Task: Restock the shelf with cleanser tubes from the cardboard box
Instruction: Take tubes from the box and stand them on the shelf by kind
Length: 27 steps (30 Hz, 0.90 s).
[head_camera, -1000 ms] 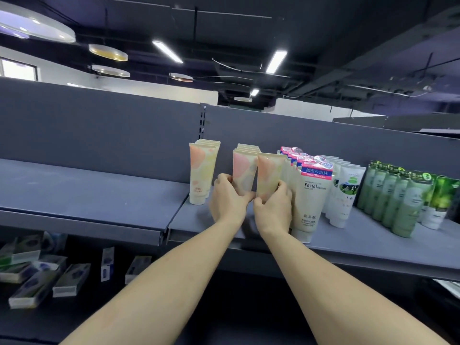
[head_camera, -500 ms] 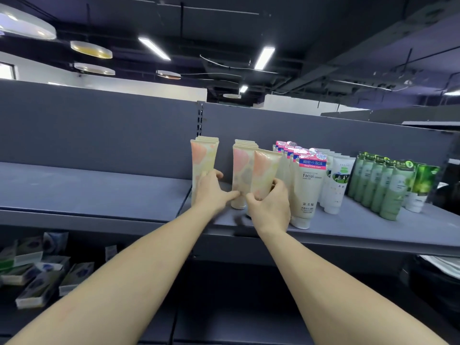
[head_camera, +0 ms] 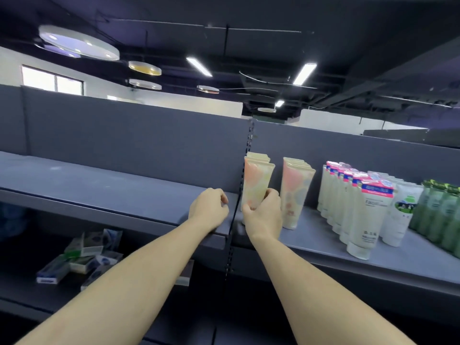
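Tubes (head_camera: 257, 185) stand in a row on the shelf (head_camera: 323, 235) — the right hand (head_camera: 262, 214) pinches the front one low down; the left hand (head_camera: 207, 209) hangs beside it, fingers curled, holding nothing.

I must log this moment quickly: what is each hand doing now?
Left hand: fingers curled, holding nothing, above the grey shelf.
Right hand: gripping the front peach-and-yellow plastic cleanser tube near its base.
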Motion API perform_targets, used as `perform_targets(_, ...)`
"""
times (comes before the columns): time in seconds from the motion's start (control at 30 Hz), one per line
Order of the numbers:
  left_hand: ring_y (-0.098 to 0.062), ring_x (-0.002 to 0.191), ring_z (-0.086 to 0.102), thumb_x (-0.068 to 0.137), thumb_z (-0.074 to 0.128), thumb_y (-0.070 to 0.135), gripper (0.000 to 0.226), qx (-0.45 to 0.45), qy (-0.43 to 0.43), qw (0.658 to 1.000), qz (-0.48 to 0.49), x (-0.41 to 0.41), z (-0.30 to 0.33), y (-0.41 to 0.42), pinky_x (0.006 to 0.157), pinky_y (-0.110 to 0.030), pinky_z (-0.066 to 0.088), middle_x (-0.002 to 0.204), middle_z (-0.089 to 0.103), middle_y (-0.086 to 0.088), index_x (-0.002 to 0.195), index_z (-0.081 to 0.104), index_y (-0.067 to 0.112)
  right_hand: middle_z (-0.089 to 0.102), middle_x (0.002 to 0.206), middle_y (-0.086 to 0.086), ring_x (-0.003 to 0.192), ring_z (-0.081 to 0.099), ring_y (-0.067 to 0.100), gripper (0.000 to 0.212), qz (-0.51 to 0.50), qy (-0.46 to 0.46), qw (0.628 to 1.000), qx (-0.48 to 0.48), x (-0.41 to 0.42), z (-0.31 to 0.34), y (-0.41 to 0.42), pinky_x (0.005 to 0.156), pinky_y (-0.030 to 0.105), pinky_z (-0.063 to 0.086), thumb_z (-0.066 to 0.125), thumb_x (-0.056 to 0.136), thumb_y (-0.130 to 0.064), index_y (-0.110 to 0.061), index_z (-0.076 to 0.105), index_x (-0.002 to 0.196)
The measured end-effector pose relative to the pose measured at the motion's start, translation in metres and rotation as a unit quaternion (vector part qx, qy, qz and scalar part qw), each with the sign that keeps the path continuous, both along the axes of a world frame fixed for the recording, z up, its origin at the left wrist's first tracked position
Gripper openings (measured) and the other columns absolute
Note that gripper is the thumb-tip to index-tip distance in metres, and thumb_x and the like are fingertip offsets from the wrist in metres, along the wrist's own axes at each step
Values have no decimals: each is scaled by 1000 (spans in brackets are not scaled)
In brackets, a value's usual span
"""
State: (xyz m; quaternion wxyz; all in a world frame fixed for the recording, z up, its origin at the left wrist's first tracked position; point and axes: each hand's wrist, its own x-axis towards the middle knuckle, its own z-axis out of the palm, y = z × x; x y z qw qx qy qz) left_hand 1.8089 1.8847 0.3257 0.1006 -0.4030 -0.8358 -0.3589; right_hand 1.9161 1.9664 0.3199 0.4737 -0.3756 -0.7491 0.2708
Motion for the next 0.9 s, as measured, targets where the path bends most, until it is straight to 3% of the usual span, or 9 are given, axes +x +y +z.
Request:
perform_targets(0.47,-19,101,60,94,52,19,18,-55,95,994,-12,-20,-7,7,87,-34,51,112,61,2,106,65,21,54,120,9,107,59,29,51,-10,-32,998,-56,-31,-2,26,84,44,53,74,82,-31,-11,45,119)
perform_targets(0.63,-22,84,62,91,52,22,13,-7,125,992,25,-3,-6,12,65,-30,46,92,67,2,90,65,20,48,139,7,126,52,27,73,10,-34,999,-39,-7,-11,20,97,37,46,75,85,-36,-9,39,143)
perform_targets(0.7,-25,77,62,89,52,26,14,25,115,992,48,9,-4,17,60,-29,41,83,66,1,83,63,18,52,135,3,121,55,23,61,15,-31,999,-27,13,-14,17,95,34,47,70,89,-31,-13,44,141)
perform_targets(0.8,-26,69,59,88,51,31,21,43,98,994,36,35,-6,30,55,-29,35,74,63,0,75,59,17,65,107,-3,96,62,16,27,8,-49,999,9,53,-20,15,86,30,50,62,93,-25,-17,60,118)
perform_targets(0.9,-25,64,57,86,50,27,19,40,92,995,0,69,-15,35,54,-29,35,71,61,-1,71,56,16,63,97,-5,85,60,10,17,-16,-38,999,21,91,-27,9,80,29,51,59,92,-22,-19,62,109)
